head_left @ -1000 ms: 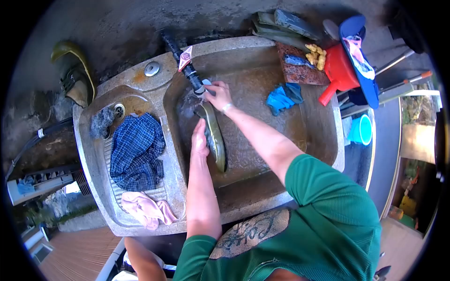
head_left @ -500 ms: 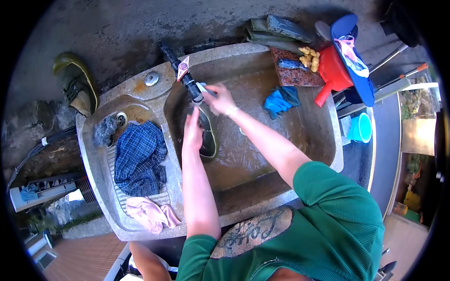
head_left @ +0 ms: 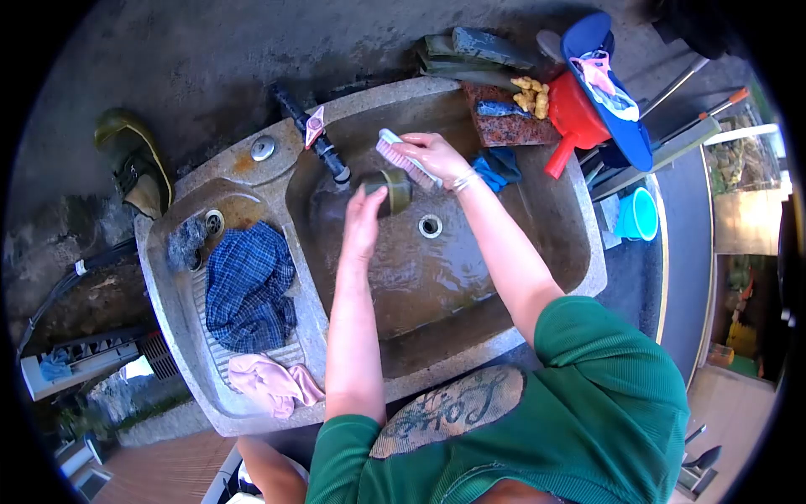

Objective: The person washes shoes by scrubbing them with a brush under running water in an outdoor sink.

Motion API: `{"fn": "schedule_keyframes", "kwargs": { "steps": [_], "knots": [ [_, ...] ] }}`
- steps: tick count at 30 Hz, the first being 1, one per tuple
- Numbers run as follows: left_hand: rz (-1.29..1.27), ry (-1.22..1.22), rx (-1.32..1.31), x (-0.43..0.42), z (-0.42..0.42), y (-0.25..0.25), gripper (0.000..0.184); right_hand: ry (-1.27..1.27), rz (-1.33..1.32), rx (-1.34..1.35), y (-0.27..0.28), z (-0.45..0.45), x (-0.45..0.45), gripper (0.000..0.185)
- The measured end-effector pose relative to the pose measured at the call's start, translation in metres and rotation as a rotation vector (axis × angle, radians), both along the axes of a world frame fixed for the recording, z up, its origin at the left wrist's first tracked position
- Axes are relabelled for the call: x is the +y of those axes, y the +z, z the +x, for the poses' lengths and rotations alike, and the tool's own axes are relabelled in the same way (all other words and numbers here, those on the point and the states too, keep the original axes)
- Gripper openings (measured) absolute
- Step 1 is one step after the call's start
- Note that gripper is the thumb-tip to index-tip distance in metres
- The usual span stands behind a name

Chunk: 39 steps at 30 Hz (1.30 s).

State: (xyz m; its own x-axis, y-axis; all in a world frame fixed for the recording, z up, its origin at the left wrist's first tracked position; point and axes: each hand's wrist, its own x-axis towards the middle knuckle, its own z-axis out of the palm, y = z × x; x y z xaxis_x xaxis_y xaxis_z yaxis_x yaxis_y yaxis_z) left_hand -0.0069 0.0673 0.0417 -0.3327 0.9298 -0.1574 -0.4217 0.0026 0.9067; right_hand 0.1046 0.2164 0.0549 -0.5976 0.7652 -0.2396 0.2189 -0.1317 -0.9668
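Note:
My left hand point(head_left: 362, 220) is closed on a dark olive shoe point(head_left: 392, 191), seen end-on over the large stone basin point(head_left: 306, 260). My right hand point(head_left: 437, 158) grips a scrubbing brush point(head_left: 406, 162) with a pale back and pinkish bristles, just above and right of the shoe. The black tap point(head_left: 323, 154) with a pink-and-white handle is left of both hands. Shallow water lies in the basin, and its round drain point(head_left: 430, 226) shows right of the shoe. Another olive shoe point(head_left: 134, 160) rests beyond the basin at the far left.
Blue checked cloth point(head_left: 250, 286) and pink cloth point(head_left: 273, 383) lie on the left drainboard. Blue gloves point(head_left: 497, 170), ginger-like roots point(head_left: 531, 97) and a red dipper point(head_left: 578, 113) are at the right. A cyan bucket point(head_left: 638, 214) stands farther right. Part of another person's limb point(head_left: 273, 472) shows below.
The shoe has been lifted and turned from lengthwise to end-on. My right hand has moved right from the tap with the brush, and the drain is now uncovered.

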Motion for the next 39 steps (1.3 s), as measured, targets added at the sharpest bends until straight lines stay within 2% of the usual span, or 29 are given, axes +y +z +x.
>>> {"fn": "schedule_keyframes", "kwargs": {
  "steps": [1,3,4,5,7,8,9,11,12,13,15,16,17,19,20,22,24,25,27,29,30,31,32,33,34,37,38,39],
  "knots": [
    [-0.017,-0.003,0.002,-0.007,-0.012,-0.015,0.030,0.002,-0.008,-0.002,0.003,0.002,-0.012,0.038],
    [-0.107,0.312,-0.175,-0.015,-0.009,-0.021,0.034,0.037,0.068,-0.036,0.005,0.003,-0.041,0.036],
    [-0.187,0.404,-0.359,-0.025,0.000,-0.020,0.037,0.027,0.453,-0.139,-0.003,0.002,-0.066,0.033],
    [-0.254,0.523,-0.536,-0.031,0.002,-0.052,0.034,0.011,0.840,-0.240,-0.011,0.000,-0.096,0.030],
    [-0.279,0.535,-0.634,-0.054,0.006,-0.108,0.026,0.266,0.882,-0.293,0.003,0.004,-0.146,0.032],
    [-0.333,0.600,-0.578,-0.063,0.011,-0.103,0.012,0.246,0.960,-0.273,-0.016,0.000,-0.159,0.031],
    [-0.331,0.598,-0.579,-0.062,0.011,-0.107,0.012,0.245,0.962,-0.273,-0.039,-0.005,-0.145,0.031],
    [-0.290,0.617,-0.213,-0.069,0.011,-0.118,0.015,0.033,1.054,-0.573,-0.081,-0.023,-0.093,0.032],
    [-0.277,0.641,-0.232,-0.065,0.010,-0.106,0.023,-0.033,1.036,-0.469,-0.090,-0.034,-0.068,0.031],
    [-0.270,0.642,-0.198,-0.060,0.005,-0.101,0.019,-0.096,1.010,-0.370,-0.095,-0.041,-0.057,0.030],
    [-0.386,0.761,-0.202,-0.052,-0.010,-0.103,0.037,-0.036,1.050,-0.298,-0.073,-0.037,-0.085,0.028],
    [-0.407,0.719,-0.120,-0.050,-0.018,-0.092,0.051,0.023,0.959,-0.272,-0.055,-0.029,-0.120,0.029],
    [-0.484,0.679,-0.088,-0.050,-0.027,-0.095,0.050,0.084,0.868,-0.249,-0.039,-0.021,-0.150,0.031],
    [-0.446,0.518,-0.140,-0.053,-0.037,-0.092,0.054,0.178,0.966,-0.203,-0.027,-0.015,-0.168,0.036],
    [-0.475,0.560,-0.231,-0.049,-0.032,-0.092,0.053,0.162,1.096,-0.326,-0.037,-0.022,-0.147,0.036],
    [-0.470,0.612,-0.353,-0.038,-0.022,-0.094,0.052,-0.035,1.128,-0.547,-0.075,-0.041,-0.081,0.034],
    [-0.439,0.622,-0.391,-0.033,-0.020,-0.092,0.053,-0.195,1.110,-0.452,-0.093,-0.056,-0.039,0.030],
    [-0.439,0.607,-0.572,-0.034,-0.020,-0.082,0.056,-0.238,1.105,-0.382,-0.096,-0.059,-0.038,0.029],
    [-0.529,0.533,-0.869,-0.038,-0.027,-0.086,0.064,-0.028,0.946,-0.229,-0.083,-0.049,-0.082,0.031],
    [-0.243,0.290,-0.885,-0.047,-0.034,-0.101,0.057,0.074,0.939,-0.153,-0.052,-0.031,-0.152,0.032],
    [-0.024,-0.004,-0.985,-0.053,-0.044,-0.115,0.049,0.074,0.937,-0.150,-0.058,-0.032,-0.148,0.032],
    [-0.211,0.258,-0.852,-0.050,-0.037,-0.133,0.044,0.080,1.021,-0.158,-0.065,-0.036,-0.137,0.032],
    [-0.285,0.286,-0.940,-0.047,-0.034,-0.117,0.042,0.080,1.100,-0.166,-0.080,-0.040,-0.125,0.033],
    [-0.358,0.312,-1.030,-0.044,-0.033,-0.104,0.039,-0.088,1.033,-0.388,-0.103,-0.057,-0.096,0.031],
    [-0.416,0.371,-1.013,-0.040,-0.035,-0.100,0.036,-0.210,0.988,-0.354,-0.118,-0.069,-0.068,0.031],
    [-0.369,0.339,-1.021,-0.042,-0.049,-0.129,0.034,-0.256,0.939,-0.338,-0.103,-0.069,-0.081,0.029],
    [-0.381,0.335,-0.992,-0.041,-0.044,-0.131,0.034,-0.176,0.841,-0.273,-0.100,-0.059,-0.099,0.034],
    [-0.309,0.206,-0.884,-0.044,-0.048,-0.151,0.031,-0.053,0.820,-0.279,-0.077,-0.049,-0.130,0.039]
  ]
}}
